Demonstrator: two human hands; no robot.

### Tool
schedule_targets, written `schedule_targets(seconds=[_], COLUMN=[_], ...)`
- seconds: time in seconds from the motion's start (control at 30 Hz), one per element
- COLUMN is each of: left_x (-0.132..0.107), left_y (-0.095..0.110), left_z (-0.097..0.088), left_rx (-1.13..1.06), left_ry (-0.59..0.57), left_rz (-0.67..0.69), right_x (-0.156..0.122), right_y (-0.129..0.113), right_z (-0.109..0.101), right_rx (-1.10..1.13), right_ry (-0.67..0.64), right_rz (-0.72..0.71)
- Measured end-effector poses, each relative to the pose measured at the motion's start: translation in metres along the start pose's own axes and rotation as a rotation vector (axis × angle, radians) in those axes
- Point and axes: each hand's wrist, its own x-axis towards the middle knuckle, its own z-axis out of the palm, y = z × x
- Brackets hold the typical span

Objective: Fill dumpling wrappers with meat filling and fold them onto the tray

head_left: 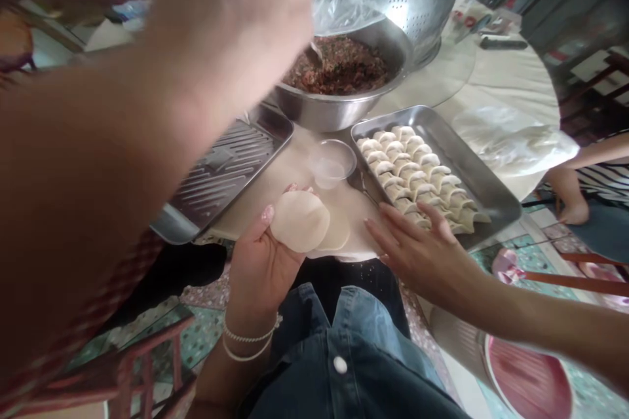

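My left hand (260, 275) holds a round dumpling wrapper (299, 221) on its fingers, the thumb at its edge. Beyond it, another wrapper (338, 230) lies on the table, partly covered by the first. My right hand (422, 252) has its fingers stretched out at the near left side of a metal tray (496, 209); whether it touches the tray I cannot tell. Several rows of folded dumplings (413, 167) fill much of that tray. Between the trays stands a small see-through plastic bowl (331, 160).
Another person's blurred arm (196, 78) crosses the upper left, its hand near a spoon (315, 54) in a steel bowl (334, 108) of minced filling (346, 62). A ridged metal tray (226, 167) lies left. Plastic bags (515, 141) rest at right; someone sits beyond.
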Motion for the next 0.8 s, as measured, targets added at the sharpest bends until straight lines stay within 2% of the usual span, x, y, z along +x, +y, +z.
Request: schedule_targets(seconds=[0.17,0.4,0.63,0.73,0.8], left_x=[0.000,0.002,0.010,0.010,0.008], left_y=[-0.001,-0.001,-0.001,-0.001,-0.001], left_z=[-0.002,0.000,-0.016,-0.018,-0.015], left_rx=[0.047,0.008,-0.062,-0.069,-0.072], left_ry=[-0.028,0.002,-0.107,-0.125,-0.130], left_rz=[0.025,0.006,0.078,0.102,0.122], right_x=[0.004,0.004,-0.005,-0.003,0.010], right_y=[0.002,0.004,0.002,0.008,0.023], right_z=[0.002,0.006,0.019,0.008,-0.013], right_rx=[-0.028,0.055,0.097,0.180,0.257], right_ry=[-0.023,-0.025,-0.018,0.003,0.086], right_rz=[-0.019,-0.040,-0.005,-0.008,-0.007])
